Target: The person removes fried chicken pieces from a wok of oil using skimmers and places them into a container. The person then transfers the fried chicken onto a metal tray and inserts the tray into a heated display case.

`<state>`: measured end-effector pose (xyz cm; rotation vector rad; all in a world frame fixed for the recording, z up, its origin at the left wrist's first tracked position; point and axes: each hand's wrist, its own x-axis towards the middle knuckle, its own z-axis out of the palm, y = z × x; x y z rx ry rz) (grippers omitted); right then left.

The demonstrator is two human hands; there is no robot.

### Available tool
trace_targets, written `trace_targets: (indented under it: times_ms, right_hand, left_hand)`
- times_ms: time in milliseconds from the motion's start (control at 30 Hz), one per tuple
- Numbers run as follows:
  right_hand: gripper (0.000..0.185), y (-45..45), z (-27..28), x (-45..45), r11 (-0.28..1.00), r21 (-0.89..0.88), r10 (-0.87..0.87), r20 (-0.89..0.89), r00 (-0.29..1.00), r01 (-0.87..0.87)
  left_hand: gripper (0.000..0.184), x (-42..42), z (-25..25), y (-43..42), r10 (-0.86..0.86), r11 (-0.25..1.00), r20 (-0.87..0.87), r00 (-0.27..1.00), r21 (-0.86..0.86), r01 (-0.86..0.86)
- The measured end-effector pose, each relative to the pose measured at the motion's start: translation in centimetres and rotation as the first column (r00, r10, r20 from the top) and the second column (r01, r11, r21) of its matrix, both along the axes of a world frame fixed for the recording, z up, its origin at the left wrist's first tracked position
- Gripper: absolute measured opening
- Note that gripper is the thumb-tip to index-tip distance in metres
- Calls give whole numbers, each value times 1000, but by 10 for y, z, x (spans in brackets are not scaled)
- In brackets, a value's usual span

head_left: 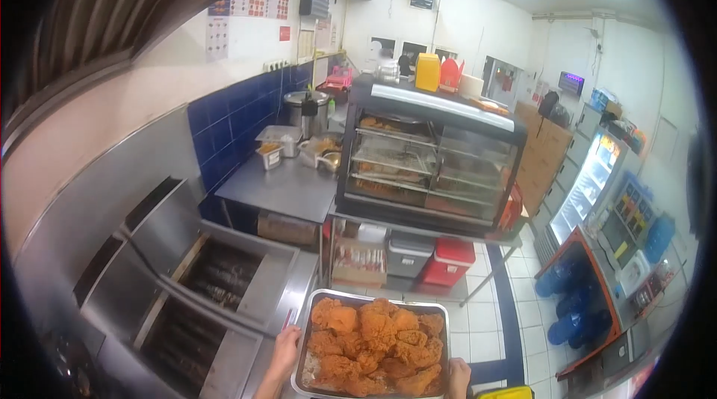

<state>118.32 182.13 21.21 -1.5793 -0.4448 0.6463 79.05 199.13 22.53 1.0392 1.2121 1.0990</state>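
A metal tray [445, 324] heaped with browned fried chicken pieces [377, 339] is held out in front of me at the bottom of the view. My left hand [287, 347] is closed on the tray's left side. On the opposite side, my right hand [459, 375] grips the right edge, its fingers partly hidden by the rim. Just left of the tray are the deep fryers [224, 272], with dark wells and raised steel lids. Ahead stands a glass-fronted food warmer [429, 167] with food on its shelves.
A steel table [280, 193] with containers and a large pot [305, 111] adjoins the fryers. Beneath the warmer sit a grey cooler [408, 253] and a red cooler [449, 261]. Blue water jugs [571, 302] and a lit drinks fridge [586, 182] stand at the right, beyond the tiled floor [478, 324].
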Motion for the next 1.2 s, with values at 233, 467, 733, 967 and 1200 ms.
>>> trace_targets:
  times_ms: [233,467,733,967,1200]
  right_hand:
    - [21,190,48,56,998,19,-50,-91,995,52]
    - [20,414,22,175,959,280,-5,-165,986,52]
    - [17,559,85,212,970,234,79,-39,996,-68]
    - [16,608,104,216,975,213,93,-125,988,-65]
    - [16,638,106,232,995,101,34,-135,990,-20]
  left_hand:
    - [16,74,76,222,-248,955,68,966,-149,255]
    - [13,158,82,431,-311,950,70,948,23,311]
    - [9,214,117,574,-207,978,-24,978,-11,206]
    - [8,227,135,629,-249,967,-7,969,-66,248]
    - [17,241,126,668,-195,965,145,970,-146,216]
